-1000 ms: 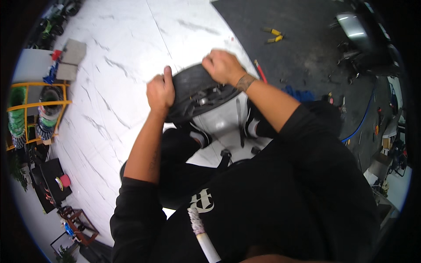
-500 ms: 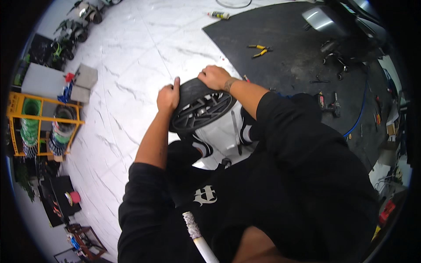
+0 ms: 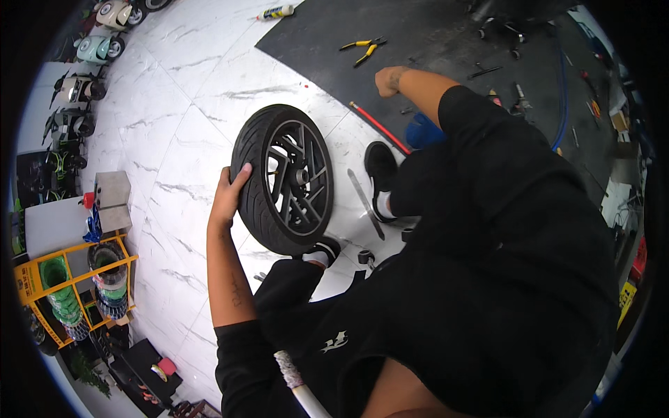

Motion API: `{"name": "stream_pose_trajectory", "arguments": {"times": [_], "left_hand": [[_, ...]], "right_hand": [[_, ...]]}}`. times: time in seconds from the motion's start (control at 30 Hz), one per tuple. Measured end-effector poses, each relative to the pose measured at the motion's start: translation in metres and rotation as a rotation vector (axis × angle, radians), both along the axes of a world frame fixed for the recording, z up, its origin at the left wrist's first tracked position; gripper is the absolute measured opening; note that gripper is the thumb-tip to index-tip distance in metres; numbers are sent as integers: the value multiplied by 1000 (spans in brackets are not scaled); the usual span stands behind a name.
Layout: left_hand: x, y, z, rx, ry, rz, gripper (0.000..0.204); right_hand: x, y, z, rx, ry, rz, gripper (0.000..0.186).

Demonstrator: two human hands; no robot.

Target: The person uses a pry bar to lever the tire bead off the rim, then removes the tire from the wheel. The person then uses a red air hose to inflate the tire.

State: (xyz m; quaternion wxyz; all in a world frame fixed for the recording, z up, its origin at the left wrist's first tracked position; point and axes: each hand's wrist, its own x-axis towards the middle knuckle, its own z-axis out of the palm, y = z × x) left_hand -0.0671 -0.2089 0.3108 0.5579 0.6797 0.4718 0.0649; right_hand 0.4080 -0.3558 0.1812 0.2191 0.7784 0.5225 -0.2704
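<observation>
My left hand grips the tread of a black motorcycle tire on a spoked rim, tilted up between my feet. My right hand is away from the wheel, over the dark mat's edge, with curled fingers; whatever they might hold is hidden. Nearby lie yellow-handled pliers, a red bar and a blue cloth. A long flat metal bar lies beside my right shoe. A cigarette with long ash juts in at the bottom.
Small scooters and bikes line the far left. An orange rack holding tires and grey blocks stand left. The dark mat carries a glue bottle nearby, scattered tools, a wheeled stand and a blue hose.
My right hand has let go of the tire and moved up and right. My left hand still grips it; the wheel now shows its face more fully. The view has shifted.
</observation>
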Motion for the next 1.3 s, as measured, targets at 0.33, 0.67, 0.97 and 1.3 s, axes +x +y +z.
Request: {"name": "stream_pose_trajectory", "arguments": {"times": [0.33, 0.67, 0.97, 1.3], "left_hand": [[-94, -17, -69, -537, -530, 437, 74], [-69, -37, -98, -601, -730, 676, 62], [-61, -67, -132, -624, -859, 575, 47], [-54, -85, -127, -634, -906, 517, 45]], "right_hand": [[-87, 28, -232, 615, 128, -509, 43], [-195, 65, -43, 1137, 515, -179, 36], [-322, -45, 35, 1090, 961, -440, 29], [-322, -21, -8, 899, 1430, -617, 31]]}}
